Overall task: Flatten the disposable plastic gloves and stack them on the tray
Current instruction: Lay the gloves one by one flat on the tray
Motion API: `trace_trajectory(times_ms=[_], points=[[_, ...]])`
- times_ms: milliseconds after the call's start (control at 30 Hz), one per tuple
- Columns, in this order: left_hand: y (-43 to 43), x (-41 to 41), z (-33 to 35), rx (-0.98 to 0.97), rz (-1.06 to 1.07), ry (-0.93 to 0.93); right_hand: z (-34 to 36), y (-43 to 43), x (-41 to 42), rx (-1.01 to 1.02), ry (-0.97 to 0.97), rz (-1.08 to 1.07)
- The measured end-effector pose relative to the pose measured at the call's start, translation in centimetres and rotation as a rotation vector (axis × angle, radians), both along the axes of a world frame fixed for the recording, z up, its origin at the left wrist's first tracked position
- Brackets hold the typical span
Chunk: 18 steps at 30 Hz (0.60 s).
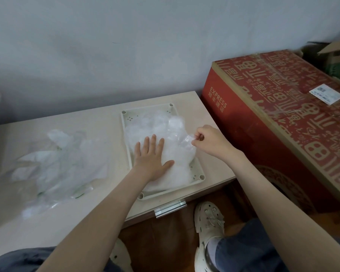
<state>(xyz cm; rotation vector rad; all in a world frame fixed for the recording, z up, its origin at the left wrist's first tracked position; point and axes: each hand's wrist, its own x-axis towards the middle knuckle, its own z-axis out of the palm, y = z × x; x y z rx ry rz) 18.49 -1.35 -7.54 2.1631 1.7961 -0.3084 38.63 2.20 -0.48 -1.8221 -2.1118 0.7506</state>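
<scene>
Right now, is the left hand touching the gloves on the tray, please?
Touching: the head view shows the left hand pressed flat on the gloves in the tray.

on the table [98, 122] sits the tray [137, 116] with the stack of gloves [175, 158] in it; the loose gloves [63, 163] lie at its 9 o'clock, the box [283, 114] beside the table at 3 o'clock.

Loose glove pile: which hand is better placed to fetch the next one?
Left, probably: left hand lies flat on the tray stack, nearer the pile; right hand pinches a glove.
</scene>
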Motion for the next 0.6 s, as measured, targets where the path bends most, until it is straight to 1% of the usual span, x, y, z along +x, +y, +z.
trace_trajectory(times_ms=[100, 200, 300, 400, 500, 533, 600], points=[[-0.1, 0.0, -0.1, -0.014, 0.001, -0.01, 0.0, 0.1, -0.2, -0.024, 0.045, -0.006], [-0.1, 0.1, -0.2, -0.027, 0.003, -0.02, 0.1, 0.3, -0.8, -0.099, 0.086, -0.009], [-0.1, 0.1, -0.4, -0.027, 0.003, -0.037, 0.1, 1.1, -1.8, -0.151, 0.089, -0.034], [-0.1, 0.0, -0.6, -0.006, 0.008, -0.036, -0.1, 2.0, -2.5, -0.144, 0.078, -0.064], [0.0, 0.3, -0.2, 0.099, -0.009, -0.026, -0.1, 2.7, -2.9, -0.108, 0.076, -0.073], [0.0, 0.7, 0.1, 0.168, -0.011, -0.072, 0.0, 2.8, -3.0, -0.113, 0.098, -0.088], [0.2, 1.7, 1.1, 0.376, 0.015, -0.274, 0.2, 2.9, -3.0, -0.154, 0.173, -0.13]])
